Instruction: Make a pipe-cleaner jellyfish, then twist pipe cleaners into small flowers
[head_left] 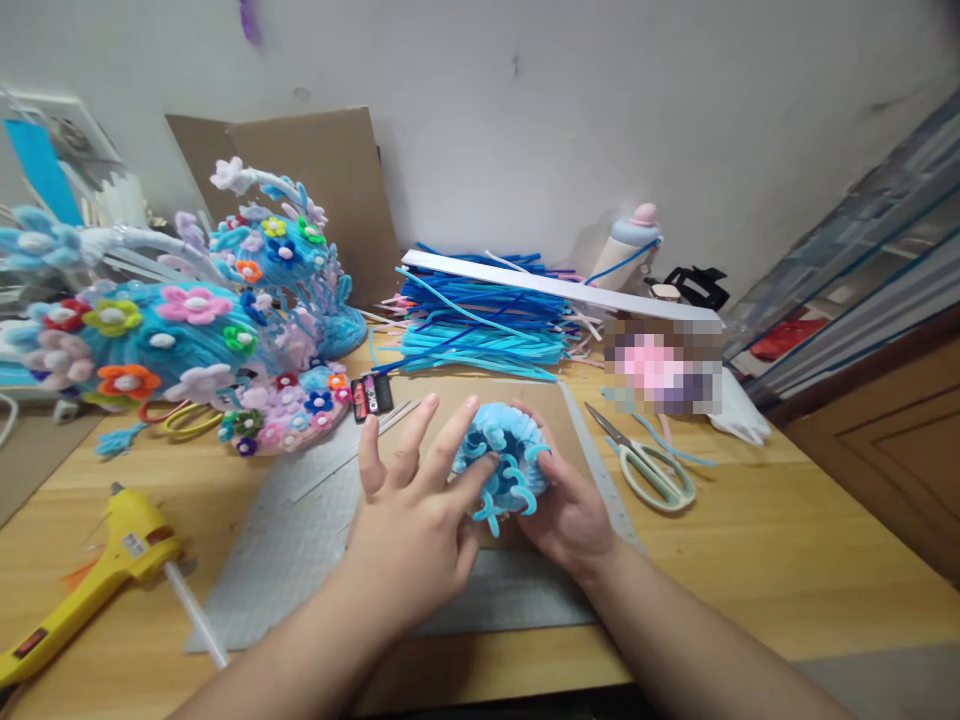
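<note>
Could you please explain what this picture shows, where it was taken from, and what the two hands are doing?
There is no machine here: a camera worn on a person's head looks forward and down at their own bare hands over a wooden table. The left hand and right hand together hold a small blue pipe-cleaner ball above a grey mat. The left fingers press on its curled loops. To the left lies a yellow glue gun and stands a large blue flowered decoration. Behind is a pile of blue pipe cleaners; scissors lie to the right.
</note>
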